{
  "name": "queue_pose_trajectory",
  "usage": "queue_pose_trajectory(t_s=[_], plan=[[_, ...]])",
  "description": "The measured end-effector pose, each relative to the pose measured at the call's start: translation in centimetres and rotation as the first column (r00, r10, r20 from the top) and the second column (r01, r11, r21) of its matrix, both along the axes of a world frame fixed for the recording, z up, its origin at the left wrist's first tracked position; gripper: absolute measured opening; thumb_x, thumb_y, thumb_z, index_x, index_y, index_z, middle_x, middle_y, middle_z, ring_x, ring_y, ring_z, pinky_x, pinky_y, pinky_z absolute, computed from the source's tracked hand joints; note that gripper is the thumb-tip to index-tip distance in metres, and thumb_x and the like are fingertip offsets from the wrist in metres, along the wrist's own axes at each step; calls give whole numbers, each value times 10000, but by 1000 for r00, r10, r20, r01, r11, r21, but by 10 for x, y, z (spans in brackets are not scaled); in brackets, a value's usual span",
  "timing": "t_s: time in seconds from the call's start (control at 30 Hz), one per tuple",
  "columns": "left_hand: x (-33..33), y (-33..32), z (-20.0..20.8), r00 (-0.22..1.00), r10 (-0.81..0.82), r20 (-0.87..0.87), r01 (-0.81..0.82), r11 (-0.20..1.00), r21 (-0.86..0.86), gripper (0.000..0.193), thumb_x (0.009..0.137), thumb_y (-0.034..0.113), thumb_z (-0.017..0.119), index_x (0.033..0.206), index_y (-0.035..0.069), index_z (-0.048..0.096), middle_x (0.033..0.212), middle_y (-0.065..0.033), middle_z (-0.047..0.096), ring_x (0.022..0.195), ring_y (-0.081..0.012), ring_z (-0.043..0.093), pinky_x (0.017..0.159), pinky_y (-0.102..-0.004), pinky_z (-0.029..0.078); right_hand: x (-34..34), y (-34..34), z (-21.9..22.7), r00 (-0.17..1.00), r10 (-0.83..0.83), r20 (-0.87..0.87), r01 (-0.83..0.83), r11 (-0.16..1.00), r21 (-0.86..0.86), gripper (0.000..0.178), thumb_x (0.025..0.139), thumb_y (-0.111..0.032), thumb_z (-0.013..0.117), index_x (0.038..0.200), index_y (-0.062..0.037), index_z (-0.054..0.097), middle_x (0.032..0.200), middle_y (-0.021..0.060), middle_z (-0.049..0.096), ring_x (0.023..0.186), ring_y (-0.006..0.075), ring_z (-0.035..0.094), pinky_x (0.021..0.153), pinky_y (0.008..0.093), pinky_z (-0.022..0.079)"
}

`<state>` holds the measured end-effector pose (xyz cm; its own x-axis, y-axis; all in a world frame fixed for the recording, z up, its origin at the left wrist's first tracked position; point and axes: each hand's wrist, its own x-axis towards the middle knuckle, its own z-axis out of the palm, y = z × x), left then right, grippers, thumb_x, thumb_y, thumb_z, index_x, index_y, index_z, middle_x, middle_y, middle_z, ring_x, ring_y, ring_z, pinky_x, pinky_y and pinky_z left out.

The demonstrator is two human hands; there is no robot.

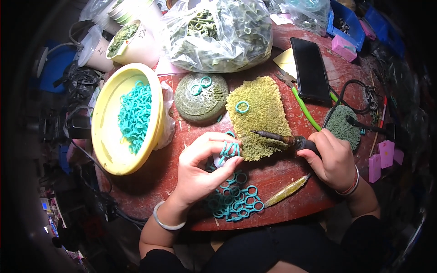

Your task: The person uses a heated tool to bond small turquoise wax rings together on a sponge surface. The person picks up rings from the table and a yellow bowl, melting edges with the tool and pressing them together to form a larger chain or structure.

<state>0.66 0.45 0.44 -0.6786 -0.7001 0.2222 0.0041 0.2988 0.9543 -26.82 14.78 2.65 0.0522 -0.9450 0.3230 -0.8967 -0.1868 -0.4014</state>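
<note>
My left hand (200,161) pinches several small teal rings (230,150) between thumb and fingers. In my right hand (331,157) is a soldering iron (304,143), its dark pointed tip reaching left over a yellow-green crumbly mat (259,116). One teal ring (242,107) lies on that mat. Beyond my left hand, two more rings (200,85) rest on a round grey-green block (200,98). A loose pile of teal rings (237,200) spreads on the red table near its front edge, partly shaded by my left hand.
At left, a tilted yellow basin (157,136) holds many teal pieces. A clear bag (218,34) of green pieces fills the back. A black phone (311,70), green-handled pliers (304,107) and a round green pad (344,127) stand right. A yellow-wrapped tool (287,191) lies near the front edge.
</note>
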Motion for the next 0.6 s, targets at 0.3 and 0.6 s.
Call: queue_pose_trajectory(t_s=[0.3,0.6], plan=[[-2,2,0,1000,9,-5,-9,999,33,197,818,-39,827,990,6,743,1075,-115,736,929,-155,690,821,-282,542,-2,1,-2,992,110,65,-108,994,-30,320,900,-247,813,956,5,623,823,114,613,654,286,654,554,367,522],[-2,2,4,1000,-7,28,6,1000,30,181,815,-39,826,964,10,734,1050,-113,729,911,-154,692,798,-280,544,0,3,-6,977,192,91,-191,981,-25,370,895,-267,812,1000,30,618,885,127,641,719,278,692,573,345,551]])
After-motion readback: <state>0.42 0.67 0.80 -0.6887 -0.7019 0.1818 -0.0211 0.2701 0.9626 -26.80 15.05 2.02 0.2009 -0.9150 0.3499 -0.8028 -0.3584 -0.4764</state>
